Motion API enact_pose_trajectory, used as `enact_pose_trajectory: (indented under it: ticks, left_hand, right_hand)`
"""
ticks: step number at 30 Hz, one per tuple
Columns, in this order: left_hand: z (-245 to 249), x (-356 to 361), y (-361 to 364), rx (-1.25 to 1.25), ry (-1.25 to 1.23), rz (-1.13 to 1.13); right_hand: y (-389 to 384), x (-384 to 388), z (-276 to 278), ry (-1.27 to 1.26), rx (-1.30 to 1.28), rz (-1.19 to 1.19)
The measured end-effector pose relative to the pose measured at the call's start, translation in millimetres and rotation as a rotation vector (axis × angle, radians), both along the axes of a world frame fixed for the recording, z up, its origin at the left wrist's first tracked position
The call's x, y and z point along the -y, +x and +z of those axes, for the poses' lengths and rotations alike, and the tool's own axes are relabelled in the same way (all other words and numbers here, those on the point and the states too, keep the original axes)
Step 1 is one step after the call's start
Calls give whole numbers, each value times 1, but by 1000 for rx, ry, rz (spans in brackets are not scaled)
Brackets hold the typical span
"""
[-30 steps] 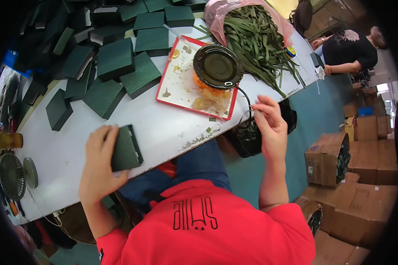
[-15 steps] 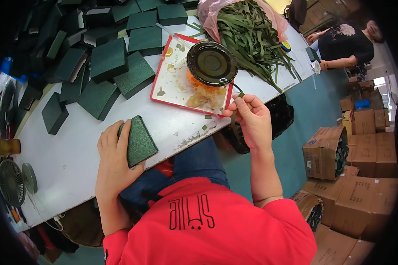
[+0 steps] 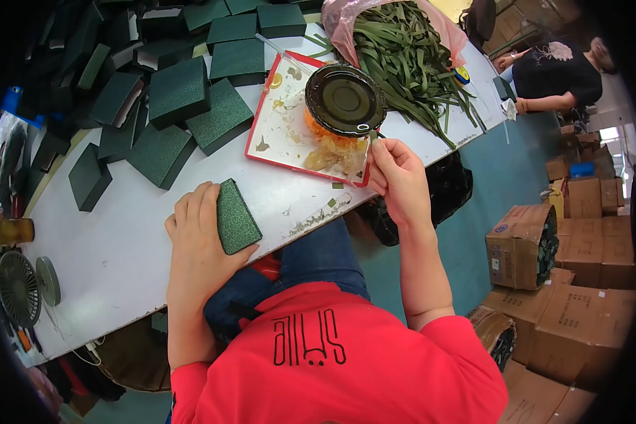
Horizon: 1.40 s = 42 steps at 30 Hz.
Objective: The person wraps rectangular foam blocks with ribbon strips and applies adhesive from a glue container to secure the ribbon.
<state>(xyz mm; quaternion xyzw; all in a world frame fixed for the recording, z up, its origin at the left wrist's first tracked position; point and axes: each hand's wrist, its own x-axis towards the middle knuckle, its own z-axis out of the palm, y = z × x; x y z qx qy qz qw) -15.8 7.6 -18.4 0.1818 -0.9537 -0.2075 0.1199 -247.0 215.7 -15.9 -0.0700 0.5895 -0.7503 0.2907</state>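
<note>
My left hand (image 3: 203,233) is wrapped round a small green textured box (image 3: 239,220) at the table's front edge, thumb on the near side and fingers along the far side. My right hand (image 3: 401,173) pinches a dark green ribbon strip (image 3: 374,137), mostly hidden by the fingers, at the rim of a round black dish (image 3: 345,100). That dish sits on an orange, glue-crusted base (image 3: 318,129) on a white tray with a red rim (image 3: 256,134). Two short green ribbon scraps (image 3: 332,203) lie near the tray.
Many green boxes (image 3: 180,92) are heaped at the back left. A pink plastic bag (image 3: 340,32) spills green ribbon strips (image 3: 406,63). A small fan (image 3: 19,288) stands at far left. Cardboard cartons (image 3: 519,244) and another person (image 3: 555,78) are on the right.
My right hand has moved up to the dish's rim with the ribbon strip, which now shows less. My left hand has shifted slightly right, turning the box more upright.
</note>
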Motion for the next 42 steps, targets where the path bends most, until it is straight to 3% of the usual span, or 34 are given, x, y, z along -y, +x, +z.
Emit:
enact_pose_trajectory:
  ticks: [12,18,27,30,35,42]
  left_hand:
    - [0,0,0,-19,14,1]
    - [0,0,-1,-26,13,4]
    - [1,1,-1,-52,47,3]
    - [0,8,-1,-120,134,-40]
    - [11,17,-4,-220,303,-215]
    - [12,20,-6,-254,335,-348]
  right_hand:
    - [-7,15,-2,78,-17,-78]
    - [-15,12,-8,0,82,-22]
    - [1,1,2,-25,-31,-80]
    - [23,1,10,5,-129,9]
    - [55,3,25,121,60,472]
    - [79,24,21,165,169,737]
